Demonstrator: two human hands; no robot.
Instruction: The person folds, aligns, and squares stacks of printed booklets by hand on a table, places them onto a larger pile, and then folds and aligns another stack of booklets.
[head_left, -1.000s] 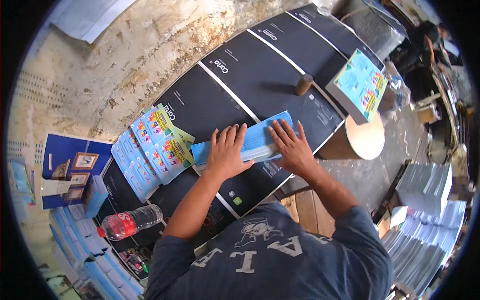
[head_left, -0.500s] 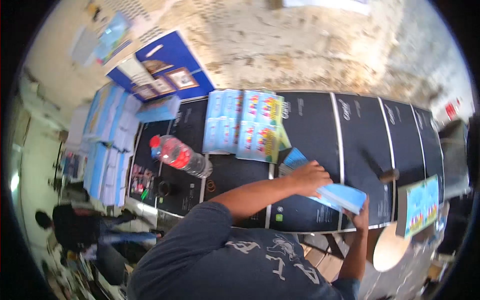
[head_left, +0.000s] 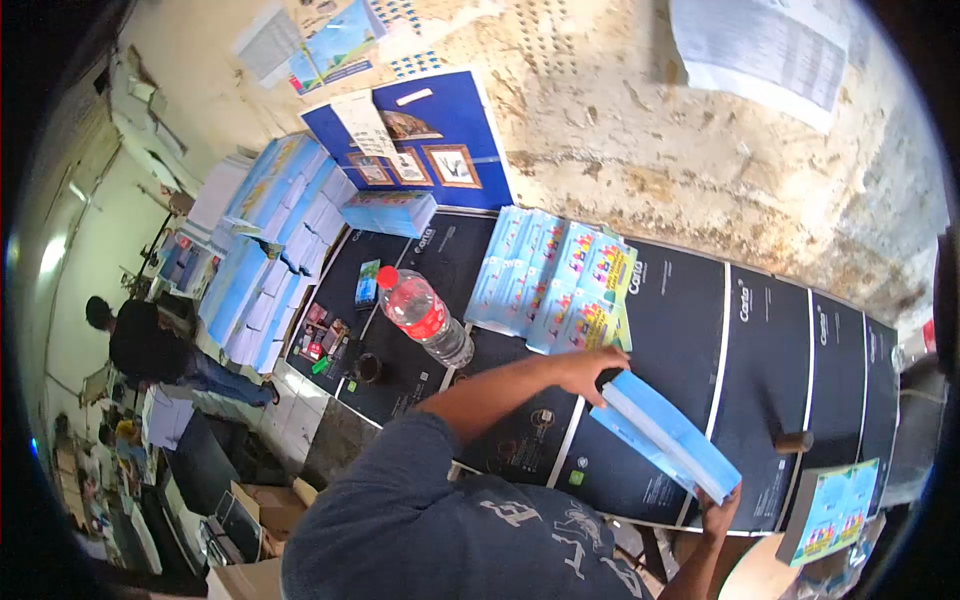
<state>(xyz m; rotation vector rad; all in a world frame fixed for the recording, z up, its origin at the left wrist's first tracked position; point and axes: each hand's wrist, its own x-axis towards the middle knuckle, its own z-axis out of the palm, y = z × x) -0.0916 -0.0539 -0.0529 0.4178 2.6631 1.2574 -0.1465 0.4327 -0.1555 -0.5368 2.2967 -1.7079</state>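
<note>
My left hand [head_left: 592, 374] grips the far end of a thick stack of light blue printed sheets [head_left: 672, 425], its fingers curled over the edge. At the near end, my right hand [head_left: 718, 508] is closed on the lower corner. The stack lies slantwise between them over the black table, slightly bent, with pale page edges showing along its length. Just beyond my left hand are several overlapping blue and yellow printed covers [head_left: 555, 280]. Another stack of colourful covers [head_left: 832, 512] stands at the table's right front corner.
A water bottle with a red cap [head_left: 425, 318] stands left of my forearm. Near it are a phone [head_left: 367, 285] and a dark cup [head_left: 368, 368]. Tall blue-and-white paper stacks [head_left: 265, 290] rise at the left. A wooden-headed tool [head_left: 793, 442] is at right. A person [head_left: 155, 345] stands far left.
The view has swung, so things sit farther right and lower. My left hand has shifted from over the stack's middle to its far end, and the sheets fanned there are gathered.
</note>
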